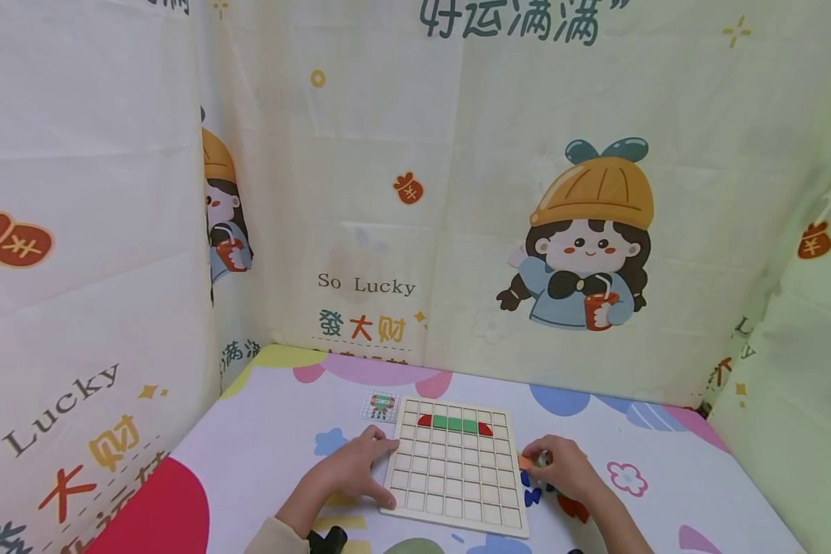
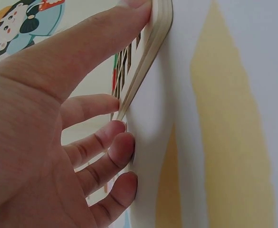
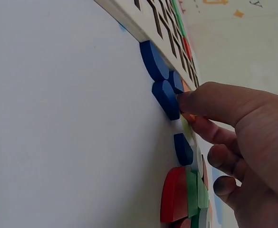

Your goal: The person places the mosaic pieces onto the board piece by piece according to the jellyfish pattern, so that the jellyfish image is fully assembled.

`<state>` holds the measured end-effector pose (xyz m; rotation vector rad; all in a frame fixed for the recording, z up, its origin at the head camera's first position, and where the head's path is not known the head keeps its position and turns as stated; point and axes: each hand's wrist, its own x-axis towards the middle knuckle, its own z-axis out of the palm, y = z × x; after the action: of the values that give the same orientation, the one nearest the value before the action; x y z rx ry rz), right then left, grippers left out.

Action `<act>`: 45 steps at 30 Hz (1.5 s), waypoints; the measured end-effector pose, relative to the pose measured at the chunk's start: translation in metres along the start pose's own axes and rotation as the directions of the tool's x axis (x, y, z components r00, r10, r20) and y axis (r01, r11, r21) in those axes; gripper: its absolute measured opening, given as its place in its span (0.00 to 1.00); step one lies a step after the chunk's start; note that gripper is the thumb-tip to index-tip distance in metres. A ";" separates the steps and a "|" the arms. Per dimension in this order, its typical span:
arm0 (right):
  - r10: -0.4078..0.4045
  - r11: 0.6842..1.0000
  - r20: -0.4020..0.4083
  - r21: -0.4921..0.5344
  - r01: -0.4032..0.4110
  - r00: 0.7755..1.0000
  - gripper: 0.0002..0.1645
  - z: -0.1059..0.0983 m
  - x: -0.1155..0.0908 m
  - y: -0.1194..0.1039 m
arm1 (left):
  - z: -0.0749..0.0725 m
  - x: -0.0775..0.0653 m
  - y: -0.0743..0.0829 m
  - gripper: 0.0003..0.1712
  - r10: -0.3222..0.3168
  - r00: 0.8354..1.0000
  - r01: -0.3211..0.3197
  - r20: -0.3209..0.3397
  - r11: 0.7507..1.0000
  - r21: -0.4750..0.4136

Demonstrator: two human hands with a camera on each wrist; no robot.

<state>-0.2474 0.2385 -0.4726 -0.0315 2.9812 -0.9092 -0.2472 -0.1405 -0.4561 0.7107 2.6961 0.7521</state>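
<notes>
A light wooden grid board (image 1: 455, 488) lies on the table, with a row of green squares (image 1: 455, 424) between two red rounded pieces (image 1: 485, 429) near its far side. At its left edge, my left hand (image 1: 353, 468) is spread, thumb on the near corner and index finger farther up the side. My right hand (image 1: 569, 467) is beside the board's right edge, pinching an orange piece (image 1: 525, 462) between thumb and index finger. Blue pieces (image 3: 154, 61) lie close to those fingertips. The orange piece is partly hidden by the fingers.
Red (image 3: 173, 195) and green pieces (image 3: 192, 190) are gathered under and beside my right hand. A small printed pattern card (image 1: 380, 406) lies at the board's far left corner. Printed cloth walls (image 1: 360, 231) enclose the table behind and on both sides.
</notes>
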 end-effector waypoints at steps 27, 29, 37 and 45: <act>-0.066 0.997 -0.029 0.041 0.067 0.997 0.11 0.018 0.016 -0.029 | -0.001 -0.001 0.002 0.53 0.001 1.000 -0.001 -0.001 1.000 0.009; -0.064 0.997 -0.023 0.050 0.065 0.998 0.11 0.019 0.017 -0.031 | -0.001 -0.001 0.002 0.53 0.006 1.000 -0.006 -0.003 1.000 0.011; -0.091 0.988 -0.028 0.119 0.094 0.995 0.09 0.025 0.023 -0.036 | 0.000 -0.001 0.002 0.53 0.007 1.000 -0.007 -0.002 1.000 0.014; -0.113 0.985 -0.025 0.127 0.115 0.993 0.08 0.030 0.030 -0.039 | -0.001 -0.001 0.003 0.54 0.003 1.000 -0.003 0.000 1.000 0.014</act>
<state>-0.2764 0.1888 -0.4763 -0.1945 2.9566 -1.1169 -0.2458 -0.1395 -0.4537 0.7188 2.7034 0.7350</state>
